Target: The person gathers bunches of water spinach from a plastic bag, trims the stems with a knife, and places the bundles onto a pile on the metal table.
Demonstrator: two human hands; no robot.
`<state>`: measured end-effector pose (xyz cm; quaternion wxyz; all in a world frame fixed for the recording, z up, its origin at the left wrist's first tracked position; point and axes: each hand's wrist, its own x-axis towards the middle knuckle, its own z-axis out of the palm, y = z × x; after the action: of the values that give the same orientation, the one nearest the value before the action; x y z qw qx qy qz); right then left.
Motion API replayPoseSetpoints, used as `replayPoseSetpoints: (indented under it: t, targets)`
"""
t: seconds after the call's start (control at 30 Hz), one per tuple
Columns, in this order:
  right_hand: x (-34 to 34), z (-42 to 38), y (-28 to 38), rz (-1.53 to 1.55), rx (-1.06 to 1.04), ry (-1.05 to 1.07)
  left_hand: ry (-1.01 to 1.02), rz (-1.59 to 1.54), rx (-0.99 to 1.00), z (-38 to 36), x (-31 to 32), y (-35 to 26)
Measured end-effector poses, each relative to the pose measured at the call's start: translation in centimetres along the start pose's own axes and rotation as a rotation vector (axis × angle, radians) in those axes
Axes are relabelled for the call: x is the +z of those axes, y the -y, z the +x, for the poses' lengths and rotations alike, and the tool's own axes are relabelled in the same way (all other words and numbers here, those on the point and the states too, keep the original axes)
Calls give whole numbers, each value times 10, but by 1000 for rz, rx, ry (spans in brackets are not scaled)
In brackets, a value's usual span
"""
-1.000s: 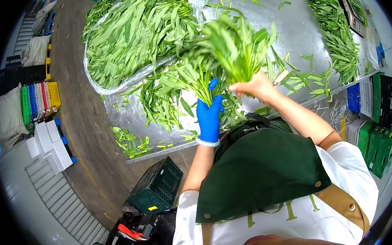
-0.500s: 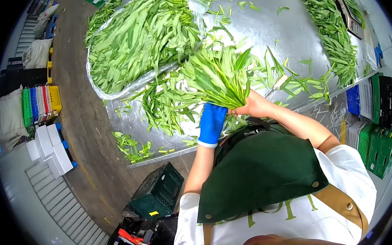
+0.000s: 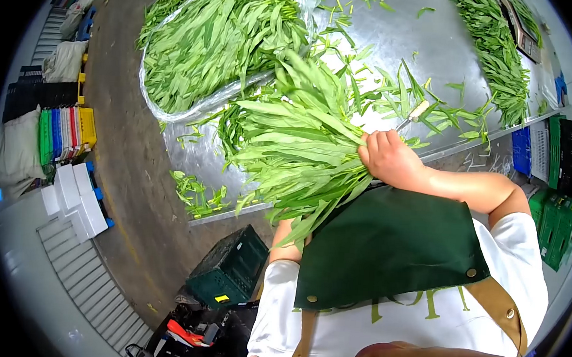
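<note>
A fanned bunch of long green leafy stems (image 3: 301, 143) spreads over the near edge of the metal table. My right hand (image 3: 392, 160), bare, is closed round the stem ends at the bunch's right side. The leaves cover my left hand; only part of that forearm (image 3: 287, 241) shows beneath them. Just beyond my right hand lies a knife with a pale handle (image 3: 419, 110), among loose leaves. A large pile of leafy greens (image 3: 219, 47) fills a plastic-lined container at the upper left.
Another row of greens (image 3: 493, 60) and a scale (image 3: 527, 44) are at the table's far right. A dark green crate (image 3: 228, 266) stands on the floor below the table's near edge. Green crates (image 3: 553, 224) are stacked at the right. White boxes (image 3: 75, 201) stand at the left.
The bunch has swung down and fanned out wider, now covering my gloved left hand. My right hand has moved right, its back now in view.
</note>
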<state>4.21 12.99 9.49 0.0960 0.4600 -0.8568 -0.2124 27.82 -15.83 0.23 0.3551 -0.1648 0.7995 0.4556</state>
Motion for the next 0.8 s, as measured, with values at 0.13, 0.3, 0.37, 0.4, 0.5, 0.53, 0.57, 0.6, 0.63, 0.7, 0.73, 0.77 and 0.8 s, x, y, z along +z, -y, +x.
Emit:
replayPoseSetpoints:
  t: [0.13,0.3,0.37,0.4,0.5,0.53,0.57,0.6,0.63,0.7,0.73,0.77,0.8]
  targets:
    - [-15,-5,5,-19,39,10,-35,-131,2,10,-5,8]
    - [-25,-17,15,-4,109,-28,-79,-675,107,40,-30,-31]
    - [-30,-24,16,-41,129,-49,-65,-1029,271,65,-42,-66]
    - [-30,-28,16,-35,144,-53,-37,-1217,386,84,-49,-87]
    - [-29,-42,12,28,181,-11,213,-1676,804,141,-80,-153]
    - [-28,-48,6,21,179,-6,263,-1684,855,158,-91,-169]
    - [-26,-54,-2,16,175,-1,266,-1642,886,174,-100,-182]
    - [-22,-62,-10,12,170,5,139,-1475,869,183,-109,-191]
    - [-14,-70,-18,29,170,3,-161,-1135,734,177,-115,-193]
    - [9,-87,-33,65,184,0,-612,-577,614,152,-118,-203]
    - [18,-96,-41,109,187,25,-783,-369,637,141,-115,-214]
    - [27,-103,-50,147,198,50,-750,-396,681,123,-104,-241]
    - [37,-112,-57,188,212,77,-710,-421,724,102,-85,-271]
